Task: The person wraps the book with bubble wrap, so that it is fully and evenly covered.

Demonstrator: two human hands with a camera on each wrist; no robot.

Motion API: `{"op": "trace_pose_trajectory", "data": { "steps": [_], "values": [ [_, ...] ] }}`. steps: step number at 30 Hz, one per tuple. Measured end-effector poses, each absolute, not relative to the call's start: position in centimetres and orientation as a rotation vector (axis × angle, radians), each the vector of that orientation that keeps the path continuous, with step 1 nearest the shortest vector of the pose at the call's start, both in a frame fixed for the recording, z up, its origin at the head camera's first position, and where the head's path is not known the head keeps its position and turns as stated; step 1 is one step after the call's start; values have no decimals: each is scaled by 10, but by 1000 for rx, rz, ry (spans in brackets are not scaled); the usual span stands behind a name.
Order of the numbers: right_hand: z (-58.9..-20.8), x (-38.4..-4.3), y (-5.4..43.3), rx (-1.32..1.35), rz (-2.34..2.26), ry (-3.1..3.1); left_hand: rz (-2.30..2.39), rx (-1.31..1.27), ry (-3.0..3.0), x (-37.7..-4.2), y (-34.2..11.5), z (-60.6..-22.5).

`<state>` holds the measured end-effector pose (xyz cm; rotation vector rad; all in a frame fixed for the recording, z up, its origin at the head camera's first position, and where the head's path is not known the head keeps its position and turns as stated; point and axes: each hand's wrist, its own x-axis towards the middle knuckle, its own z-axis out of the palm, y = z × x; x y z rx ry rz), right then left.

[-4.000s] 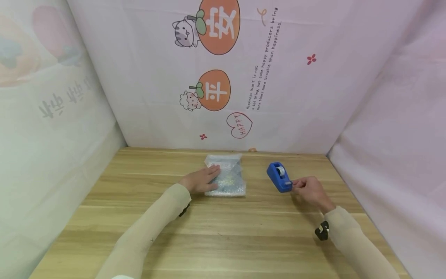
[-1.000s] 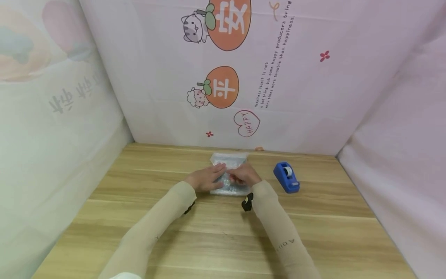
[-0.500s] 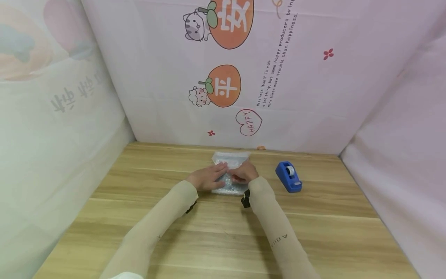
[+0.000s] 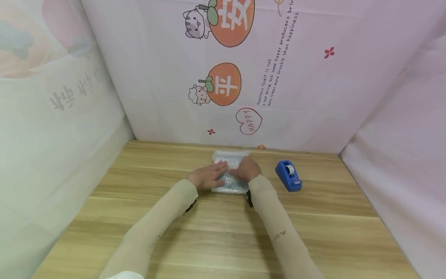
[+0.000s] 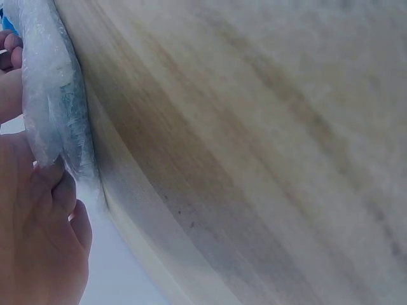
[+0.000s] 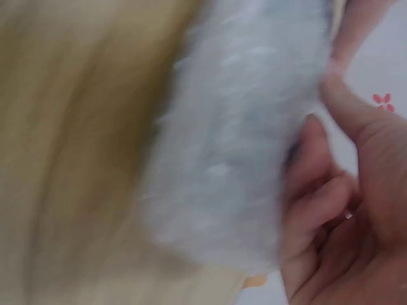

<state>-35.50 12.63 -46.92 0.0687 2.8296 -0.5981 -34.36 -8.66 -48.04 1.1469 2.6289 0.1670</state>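
A flat packet in clear bubble wrap (image 4: pixel 232 185) lies on the wooden table near the back wall. My left hand (image 4: pixel 207 176) rests on its left part with fingers extended. Over the right part is my right hand (image 4: pixel 248 169). In the right wrist view its fingers (image 6: pixel 321 190) are curled in, and its thumb (image 6: pixel 346 108) reaches along the wrap. I see nothing gripped in that hand; any tape on the wrap cannot be made out. To the right stands a blue tape dispenser (image 4: pixel 288 176) with a white roll, touched by neither hand.
The wooden table (image 4: pixel 216 236) stretches toward me. Printed white cloth (image 4: pixel 167 77) hangs behind it, and more cloth walls (image 4: pixel 400 128) close in the left and right sides. A dark camera mount (image 4: pixel 249 198) sits under the right wrist.
Four seconds ago my right hand was at the dispenser's cutting end; it then moved left onto the packet. Since half a second ago it has shifted slightly and turned. My left hand stays on the packet.
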Motion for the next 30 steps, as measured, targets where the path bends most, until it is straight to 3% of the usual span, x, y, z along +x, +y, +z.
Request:
{"op": "trace_pose_trajectory", "data": {
  "steps": [16, 30],
  "values": [
    [-479, -346, 147, -285, -596, 2801, 193, 1140, 2622, -343, -83, -474],
    [-439, -304, 170, -701, -446, 2615, 208, 1130, 2650, -340, -85, -476]
  ]
}}
